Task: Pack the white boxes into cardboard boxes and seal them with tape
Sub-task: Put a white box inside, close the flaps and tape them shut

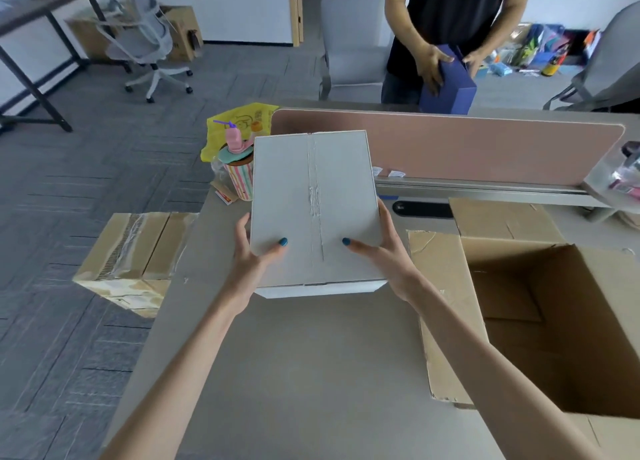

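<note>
Grey carpet fills the left of the frame, with a mesh office chair (142, 40) in the upper left. Lower down at the left edge of the desk (311, 373) sits a taped cardboard box (135, 251), its flaps closed under shiny clear tape. Just right of it, toward the top, a yellow plastic bag (239, 120) stands behind a striped cup (239, 179) with a pink lid.

At centre frame the left hand (252, 251) grips the white box (311, 210) at its lower left corner, thumb pressed flat on the top face and fingers wrapped round the side. The white box is above the desk, its taped seam running away from the camera; whether its underside touches the desk cannot be told. The right hand (388, 251) mirrors the grip on the lower right corner, thumb on top and fingers round the edge.

Behind runs a pink divider panel (450, 148). At lower right stands an open cardboard box (554, 321), flaps spread, near the white box but apart from it. In the upper right another person holds a blue box (450, 89) in both hands.
</note>
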`<state>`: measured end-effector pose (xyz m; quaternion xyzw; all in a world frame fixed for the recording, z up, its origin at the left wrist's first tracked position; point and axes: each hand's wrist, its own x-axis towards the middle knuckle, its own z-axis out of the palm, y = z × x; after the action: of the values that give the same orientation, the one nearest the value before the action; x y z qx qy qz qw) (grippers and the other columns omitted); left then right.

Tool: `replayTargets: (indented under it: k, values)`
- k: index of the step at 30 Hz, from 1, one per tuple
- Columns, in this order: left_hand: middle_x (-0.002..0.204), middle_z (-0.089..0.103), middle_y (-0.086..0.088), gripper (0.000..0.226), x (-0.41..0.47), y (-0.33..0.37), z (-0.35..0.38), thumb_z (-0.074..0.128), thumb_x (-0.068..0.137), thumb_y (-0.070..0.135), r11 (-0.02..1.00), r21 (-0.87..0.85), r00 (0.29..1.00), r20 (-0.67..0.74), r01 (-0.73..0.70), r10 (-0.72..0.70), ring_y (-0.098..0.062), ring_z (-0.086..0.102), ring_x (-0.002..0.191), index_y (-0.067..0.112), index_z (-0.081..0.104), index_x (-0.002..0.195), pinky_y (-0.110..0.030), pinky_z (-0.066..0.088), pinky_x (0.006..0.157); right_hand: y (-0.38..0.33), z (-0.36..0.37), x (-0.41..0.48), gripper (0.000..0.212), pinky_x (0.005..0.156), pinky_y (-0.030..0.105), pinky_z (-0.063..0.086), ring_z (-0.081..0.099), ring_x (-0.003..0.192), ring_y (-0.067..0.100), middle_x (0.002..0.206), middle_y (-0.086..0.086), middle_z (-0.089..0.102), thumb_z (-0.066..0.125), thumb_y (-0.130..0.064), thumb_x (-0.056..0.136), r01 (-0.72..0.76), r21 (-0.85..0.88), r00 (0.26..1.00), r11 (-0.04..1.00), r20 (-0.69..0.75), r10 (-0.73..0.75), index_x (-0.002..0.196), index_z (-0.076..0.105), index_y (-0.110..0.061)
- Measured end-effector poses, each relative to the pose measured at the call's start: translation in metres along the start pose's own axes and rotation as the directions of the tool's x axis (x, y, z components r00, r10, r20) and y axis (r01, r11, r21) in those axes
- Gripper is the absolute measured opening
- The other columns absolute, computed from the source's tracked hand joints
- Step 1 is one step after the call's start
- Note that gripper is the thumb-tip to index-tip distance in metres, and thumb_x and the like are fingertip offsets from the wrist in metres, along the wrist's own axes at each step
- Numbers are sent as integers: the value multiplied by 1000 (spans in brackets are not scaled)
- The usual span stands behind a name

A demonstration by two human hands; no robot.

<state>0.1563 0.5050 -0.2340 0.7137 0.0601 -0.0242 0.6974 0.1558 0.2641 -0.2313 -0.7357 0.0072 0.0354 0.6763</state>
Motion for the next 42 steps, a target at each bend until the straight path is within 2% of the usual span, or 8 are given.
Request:
replayTargets:
  k: [8,13,16,21,26,32,36,42]
  values:
    - [122,62,11,66,-49,59,43,69,88,0,988,-16,988,-17,-153,152,4,64,99,29,36,137,-12,50,76,-50,-50,-42,91,110,39,42,44,129,13,143,-12,43,80,-19,75,158,28,987,987,-8,-158,148,30,-41]
    - [109,63,32,66,-87,79,102,67,89,-1,977,-9,977,14,-214,214,4,63,103,28,36,139,-17,51,84,-64,-110,-82,93,105,48,47,44,128,23,141,-7,43,80,-30,72,211,32,977,977,-12,-211,148,28,-41]
    - [123,62,18,67,-114,78,148,70,88,3,975,-26,975,23,-220,221,-6,62,112,29,35,139,-25,50,93,-65,-160,-112,90,105,44,47,43,129,22,143,-6,42,78,-23,76,246,13,969,969,-6,-246,149,28,-37]
    - [132,59,-1,72,-163,68,236,72,86,2,974,-44,974,42,-221,223,-13,61,115,25,31,141,-16,52,83,-59,-247,-168,90,112,35,39,40,135,11,146,-13,43,80,-24,73,252,-9,967,968,-40,-252,148,32,-40]
    - [128,58,11,70,-206,58,308,72,88,8,980,-15,975,104,-197,197,6,61,104,32,30,138,-10,50,78,-42,-320,-218,90,109,44,43,47,131,18,142,-8,48,82,-29,71,202,-12,976,979,-84,-202,146,34,-43]
    - [133,54,3,70,-231,52,354,79,83,15,988,72,983,138,-135,124,-7,57,114,37,32,130,-8,50,74,-31,-363,-261,82,84,17,53,57,108,1,121,-20,57,75,-22,73,165,38,981,986,-105,-161,144,37,-37]
    - [116,61,13,65,-235,54,367,72,89,11,993,95,982,179,-71,53,5,63,96,34,30,132,-6,48,66,-22,-376,-263,78,74,13,51,61,93,-6,101,-29,62,73,-16,75,94,89,992,992,-94,-86,143,38,-33]
    - [110,57,17,60,-223,45,367,70,90,8,986,163,986,167,-12,-16,17,61,79,26,30,132,-6,48,65,-5,-375,-245,72,75,19,54,62,104,11,126,-1,62,71,0,84,-26,181,997,983,-67,39,141,41,-32]
